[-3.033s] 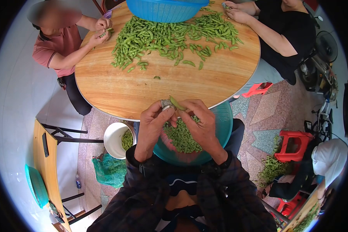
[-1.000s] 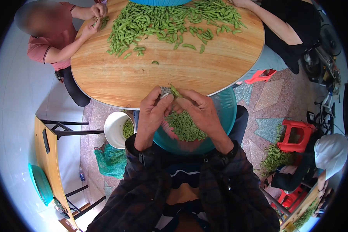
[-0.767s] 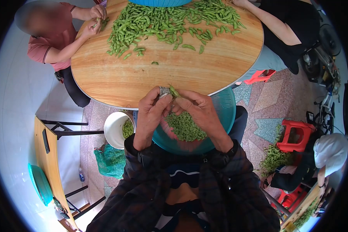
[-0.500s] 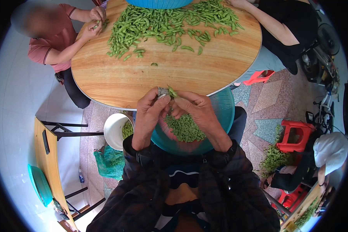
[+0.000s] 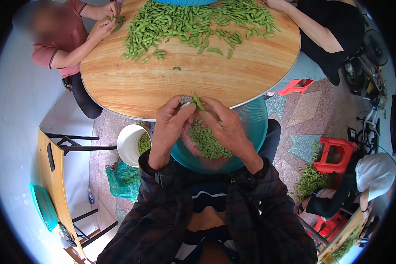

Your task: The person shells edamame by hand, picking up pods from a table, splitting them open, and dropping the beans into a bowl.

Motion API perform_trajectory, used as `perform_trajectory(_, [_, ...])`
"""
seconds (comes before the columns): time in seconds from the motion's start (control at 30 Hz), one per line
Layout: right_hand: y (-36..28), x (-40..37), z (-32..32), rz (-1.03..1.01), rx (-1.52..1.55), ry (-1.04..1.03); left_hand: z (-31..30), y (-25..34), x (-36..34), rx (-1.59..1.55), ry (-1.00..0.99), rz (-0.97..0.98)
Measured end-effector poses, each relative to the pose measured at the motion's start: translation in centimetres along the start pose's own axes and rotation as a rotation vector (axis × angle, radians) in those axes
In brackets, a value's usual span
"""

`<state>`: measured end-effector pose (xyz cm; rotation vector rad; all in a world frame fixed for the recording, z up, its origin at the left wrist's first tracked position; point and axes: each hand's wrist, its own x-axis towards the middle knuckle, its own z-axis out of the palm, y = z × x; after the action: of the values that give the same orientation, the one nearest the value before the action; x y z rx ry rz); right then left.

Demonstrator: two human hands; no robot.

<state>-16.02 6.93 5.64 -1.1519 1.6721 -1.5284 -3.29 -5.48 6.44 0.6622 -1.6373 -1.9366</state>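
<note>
A green bean pod (image 5: 198,102) is pinched between my two hands, near the table's front edge. My left hand (image 5: 171,123) is closed, its thumb and forefinger at the pod's left side; a grey wrap (image 5: 186,99) covers that forefinger. From the right, my right hand (image 5: 228,127) has its thumb and forefinger closed on the same pod. Below both hands sits a teal basin (image 5: 262,127), partly hidden by them, with shelled green beans (image 5: 209,143) in it. Further up, a large pile of pods (image 5: 167,26) is spread over the round wooden table (image 5: 136,94).
Left of the basin stands a white bucket (image 5: 127,147) with green pieces inside, above a green mesh bag (image 5: 123,185). One person (image 5: 59,57) handles pods at the table's left; another (image 5: 325,26) sits at right. Red stools (image 5: 336,154) and a plant heap (image 5: 312,180) are on the floor.
Both my hands have risen slightly toward the table. The pod between them now stands more upright and shows more fully. The left person's hands have shifted a little.
</note>
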Motion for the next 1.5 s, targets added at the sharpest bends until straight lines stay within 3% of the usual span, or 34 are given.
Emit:
perform_trajectory(0.1, [0.6, 0.0, 0.3, -0.087, -0.065, 0.025, 0.0, 0.2, 0.1, 0.016, -0.012, -0.033])
perform_trajectory(0.33, [-0.6, 0.4, -0.6, -0.047, -0.032, -0.032, -0.1, 0.4, 0.3, 0.111, -0.024, -0.006])
perform_trajectory(0.4, [0.0, 0.6, -0.9, -0.292, -0.233, 0.035, -0.1, 0.1, 0.3, 0.214, 0.008, 0.050])
perform_trajectory(0.53, [-0.9, 0.6, -1.7, -0.284, -0.213, 0.058, 0.3, 0.0, 0.0, 0.489, 0.065, 0.206])
perform_trajectory(0.6, [-1.6, 0.5, -1.9, -0.109, -0.099, 0.006, 0.6, 0.5, -0.2, 0.512, 0.063, 0.215])
perform_trajectory(0.7, [-1.2, 0.8, -2.5, -0.053, -0.101, -0.030, 0.9, 1.3, -0.6, 0.558, 0.033, 0.238])
perform_trajectory(1.03, [-1.1, 0.7, -3.0, -0.068, -0.149, -0.083, 1.1, 1.9, -1.1, 0.715, -0.080, 0.356])
perform_trajectory(1.37, [-1.0, 0.1, -2.8, -0.047, -0.185, -0.078, 0.7, 1.9, -1.1, 0.646, -0.121, 0.261])
perform_trajectory(1.5, [-1.1, 0.0, -2.5, 0.030, -0.044, -0.070, 0.1, 1.1, -0.9, 0.427, -0.155, 0.083])
